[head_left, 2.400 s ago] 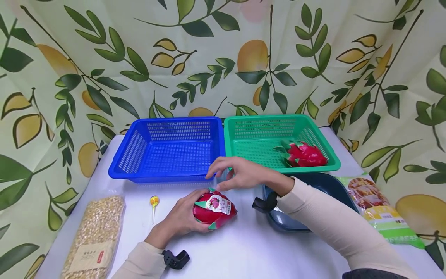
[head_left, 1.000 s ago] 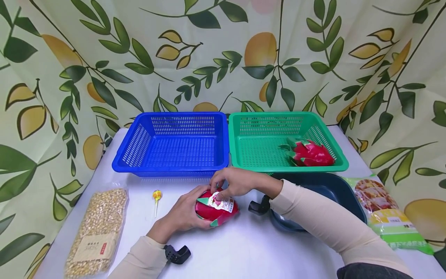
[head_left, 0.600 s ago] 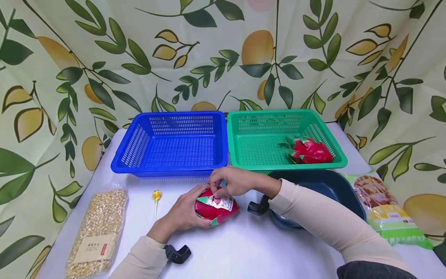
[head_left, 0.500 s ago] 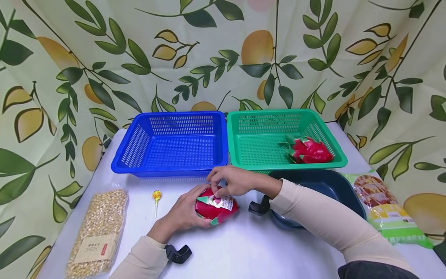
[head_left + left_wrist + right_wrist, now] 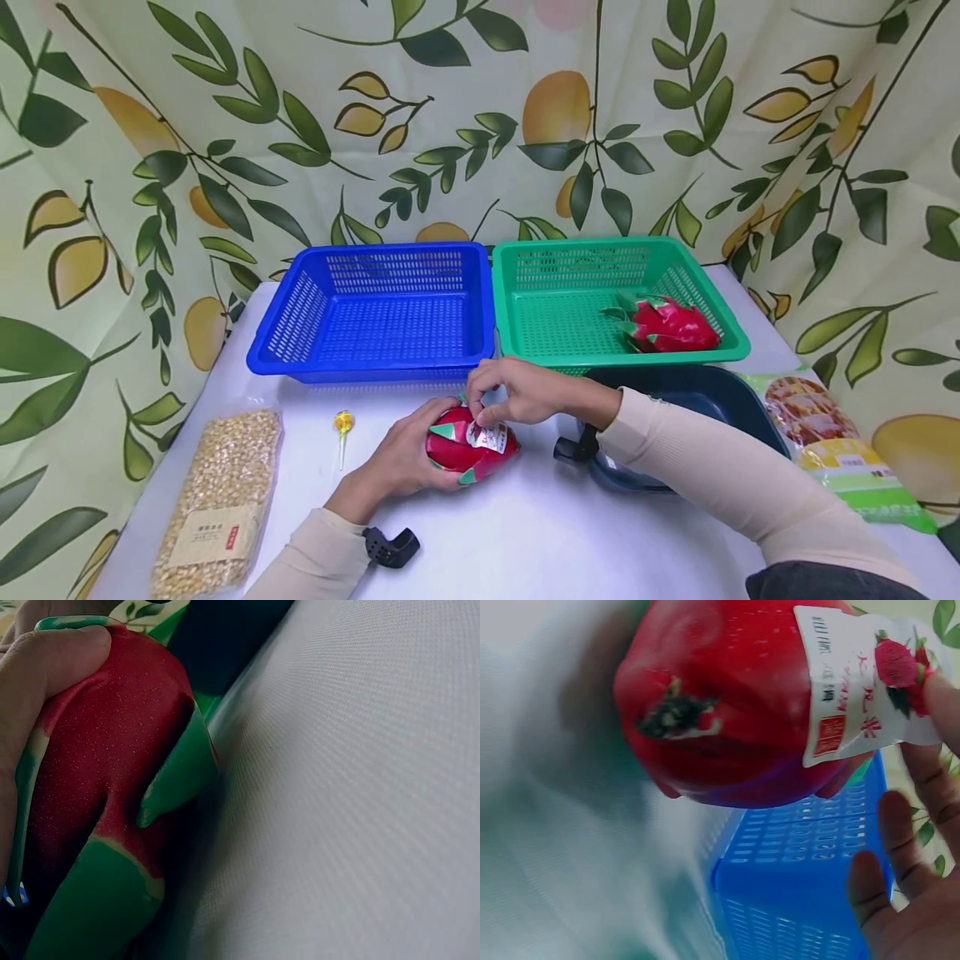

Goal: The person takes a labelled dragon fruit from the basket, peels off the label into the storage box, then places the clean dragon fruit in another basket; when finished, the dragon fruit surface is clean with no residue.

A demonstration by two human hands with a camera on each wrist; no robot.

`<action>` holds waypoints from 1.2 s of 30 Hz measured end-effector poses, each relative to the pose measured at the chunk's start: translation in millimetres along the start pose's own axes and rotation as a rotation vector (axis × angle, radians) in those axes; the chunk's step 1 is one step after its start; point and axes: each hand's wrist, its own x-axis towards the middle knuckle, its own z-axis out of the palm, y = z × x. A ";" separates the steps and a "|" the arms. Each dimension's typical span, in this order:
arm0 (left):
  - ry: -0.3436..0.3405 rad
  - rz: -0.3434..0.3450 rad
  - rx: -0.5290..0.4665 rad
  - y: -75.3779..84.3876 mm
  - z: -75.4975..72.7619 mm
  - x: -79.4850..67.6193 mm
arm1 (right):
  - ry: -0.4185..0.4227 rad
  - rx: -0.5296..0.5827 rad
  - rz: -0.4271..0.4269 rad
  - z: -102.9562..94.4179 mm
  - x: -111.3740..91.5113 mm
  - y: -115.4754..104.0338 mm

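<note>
A red dragon fruit (image 5: 459,457) with green scale tips rests on the white tablecloth, its stub end facing the right wrist camera. My left hand (image 5: 408,457) grips it from the left; in the left wrist view the thumb (image 5: 71,660) presses on the skin. A white printed label (image 5: 844,690) sticks to the fruit's side. My right hand (image 5: 521,392) pinches the label's far end between thumb and finger, and that end stands lifted away from the skin. The label's other end still lies on the fruit. The remaining right fingers are spread apart.
A blue basket (image 5: 367,371) and a green basket (image 5: 622,360) holding another dragon fruit (image 5: 671,325) stand behind. Under my right forearm is a dark blue tub (image 5: 705,387). A lollipop (image 5: 343,423) and a bag of kernels (image 5: 225,475) lie left, a green-yellow food packet (image 5: 832,450) right.
My right hand has come down from above the fruit to the label, pinched its end and drawn it slightly right, lifting that end. My left hand keeps its grip.
</note>
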 end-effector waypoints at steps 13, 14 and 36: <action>-0.001 -0.028 0.013 -0.1 2.5 -0.3 | 0.056 0.114 -0.090 -4.4 -15.6 5.5; 0.000 -0.028 0.013 -0.3 2.6 -0.3 | 0.055 0.119 -0.104 -5.5 -17.0 5.0; 0.004 -0.046 0.027 2.1 0.7 -2.1 | -0.086 0.228 -0.043 -94.8 -96.1 -11.3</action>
